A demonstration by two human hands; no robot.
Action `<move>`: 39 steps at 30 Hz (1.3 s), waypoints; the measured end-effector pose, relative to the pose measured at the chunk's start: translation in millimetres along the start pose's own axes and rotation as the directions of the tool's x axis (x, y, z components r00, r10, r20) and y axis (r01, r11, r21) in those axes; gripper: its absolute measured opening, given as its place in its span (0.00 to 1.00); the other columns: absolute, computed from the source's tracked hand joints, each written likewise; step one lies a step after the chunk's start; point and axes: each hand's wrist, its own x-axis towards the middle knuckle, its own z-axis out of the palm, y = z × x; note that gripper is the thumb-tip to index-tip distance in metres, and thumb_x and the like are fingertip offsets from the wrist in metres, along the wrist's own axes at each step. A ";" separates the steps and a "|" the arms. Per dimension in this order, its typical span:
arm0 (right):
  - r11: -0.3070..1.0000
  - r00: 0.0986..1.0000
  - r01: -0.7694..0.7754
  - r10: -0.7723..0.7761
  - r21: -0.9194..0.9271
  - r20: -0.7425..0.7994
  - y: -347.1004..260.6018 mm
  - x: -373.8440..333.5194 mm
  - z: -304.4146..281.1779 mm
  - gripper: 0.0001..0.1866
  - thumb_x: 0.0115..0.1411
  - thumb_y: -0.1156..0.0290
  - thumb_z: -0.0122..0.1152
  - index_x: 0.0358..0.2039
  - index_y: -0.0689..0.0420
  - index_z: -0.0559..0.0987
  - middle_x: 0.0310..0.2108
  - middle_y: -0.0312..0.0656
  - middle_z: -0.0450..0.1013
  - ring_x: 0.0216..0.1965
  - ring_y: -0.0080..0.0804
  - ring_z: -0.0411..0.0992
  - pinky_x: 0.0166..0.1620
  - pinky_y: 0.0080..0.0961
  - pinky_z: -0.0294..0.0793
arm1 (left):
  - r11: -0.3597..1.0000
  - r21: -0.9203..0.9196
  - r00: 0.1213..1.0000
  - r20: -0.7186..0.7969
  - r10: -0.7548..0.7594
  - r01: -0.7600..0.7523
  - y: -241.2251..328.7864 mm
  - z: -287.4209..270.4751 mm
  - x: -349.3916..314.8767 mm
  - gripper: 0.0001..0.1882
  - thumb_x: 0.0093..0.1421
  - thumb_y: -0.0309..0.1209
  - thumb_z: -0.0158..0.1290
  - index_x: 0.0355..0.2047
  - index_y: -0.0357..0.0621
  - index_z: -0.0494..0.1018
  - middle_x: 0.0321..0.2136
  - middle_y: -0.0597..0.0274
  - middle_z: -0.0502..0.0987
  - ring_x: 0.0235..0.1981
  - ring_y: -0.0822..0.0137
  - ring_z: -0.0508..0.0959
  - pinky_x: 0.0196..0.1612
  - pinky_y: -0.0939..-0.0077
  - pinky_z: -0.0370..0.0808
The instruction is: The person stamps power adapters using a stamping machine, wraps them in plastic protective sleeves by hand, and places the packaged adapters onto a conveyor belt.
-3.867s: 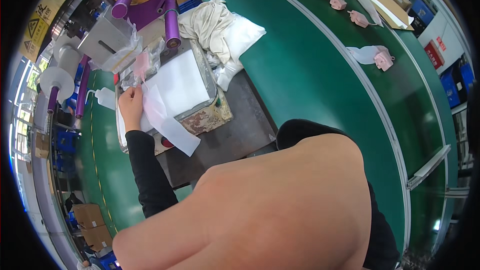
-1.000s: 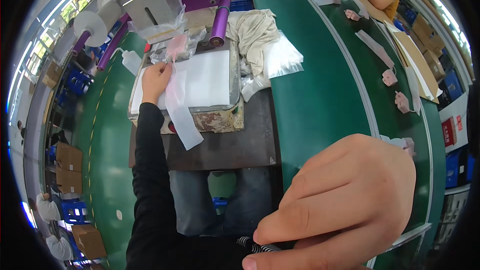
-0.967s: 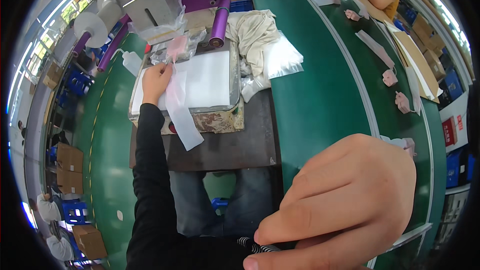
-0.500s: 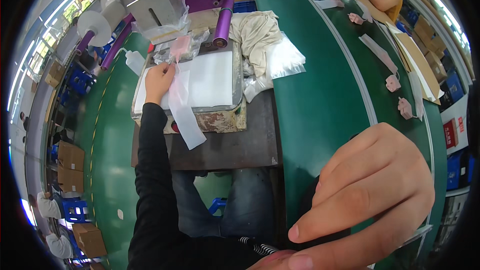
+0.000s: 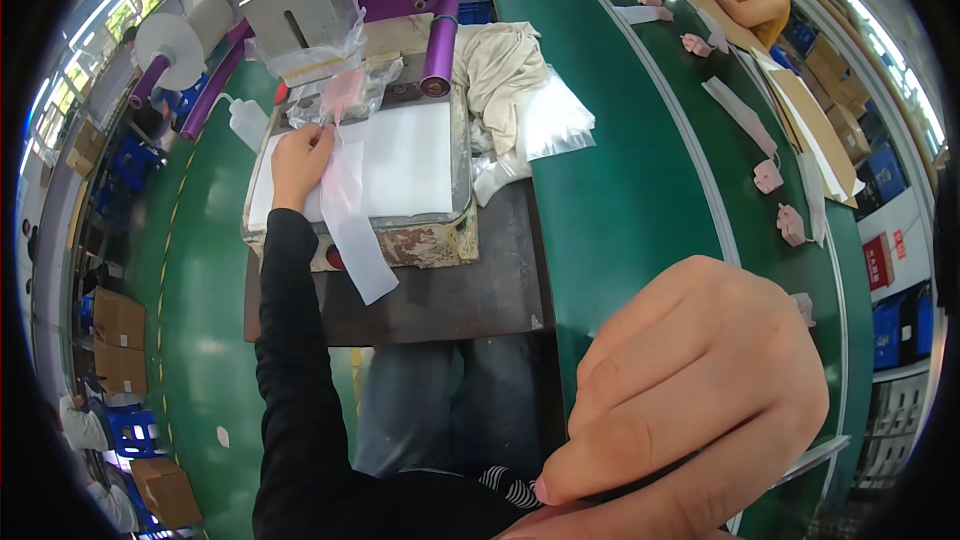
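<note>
My left hand (image 5: pixel 298 168) reaches out to the machine bed, its fingers closed at the top end of a long translucent whitish strip (image 5: pixel 346 205). That strip runs down over the white sheet (image 5: pixel 410 155) and hangs past the bed's front edge. Just beyond my fingertips lies a small pink piece (image 5: pixel 343 92) on clear plastic film, beneath the grey metal press head (image 5: pixel 300 15). Large and close on the right, my right hand (image 5: pixel 700 390) is raised with its fingers curled in. What those fingers hold, if anything, is hidden.
A beige cloth (image 5: pixel 500 80) and clear plastic bags (image 5: pixel 560 118) lie right of the bed. A white squeeze bottle (image 5: pixel 248 120) stands at its left. Purple rollers (image 5: pixel 440 50) overhang it. Pink pieces with strips (image 5: pixel 768 176) lie on the green belt; a co-worker's arm (image 5: pixel 752 8) is beyond.
The whole view has shifted slightly, and the machine appears a little further left. My right hand has moved left and slightly down in the picture. My left hand stays at the strip's top.
</note>
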 end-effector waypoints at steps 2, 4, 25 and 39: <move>0.981 0.982 -0.186 0.185 0.047 0.027 -8.1 0.1 -2.9 0.10 0.56 0.69 0.71 0.28 0.64 0.84 0.25 0.45 0.79 0.24 0.35 0.77 0.26 0.29 0.76 | 1.000 -0.002 1.000 0.012 -0.012 0.012 -2.5 -1.6 -2.1 0.21 0.63 0.46 0.54 0.25 0.39 0.77 0.21 0.50 0.78 0.26 0.46 0.78 0.29 0.56 0.70; 0.964 0.965 -0.262 0.261 0.048 0.021 -7.6 -2.2 -6.8 0.12 0.56 0.66 0.73 0.29 0.64 0.84 0.25 0.45 0.79 0.25 0.35 0.78 0.28 0.29 0.78 | 0.999 -0.017 1.000 -0.004 0.029 -0.029 -1.4 5.4 1.6 0.21 0.63 0.46 0.54 0.26 0.39 0.78 0.21 0.50 0.78 0.26 0.47 0.79 0.29 0.56 0.70; 0.937 0.942 0.336 -0.333 0.095 -0.046 11.9 -11.0 -6.6 0.15 0.60 0.66 0.69 0.27 0.68 0.82 0.25 0.49 0.78 0.25 0.35 0.78 0.27 0.29 0.77 | 0.998 -0.048 0.999 -0.017 0.041 -0.042 -9.5 6.6 -3.5 0.21 0.62 0.46 0.55 0.27 0.38 0.78 0.22 0.47 0.79 0.25 0.46 0.78 0.31 0.57 0.71; 0.926 0.937 0.348 -0.341 0.145 -0.073 15.2 -25.0 -14.9 0.15 0.62 0.67 0.68 0.27 0.69 0.81 0.25 0.49 0.77 0.25 0.37 0.77 0.26 0.30 0.76 | 0.999 -0.010 0.999 -0.031 0.038 -0.039 -9.0 7.1 -4.0 0.22 0.63 0.46 0.54 0.27 0.37 0.76 0.21 0.47 0.78 0.24 0.46 0.77 0.30 0.57 0.70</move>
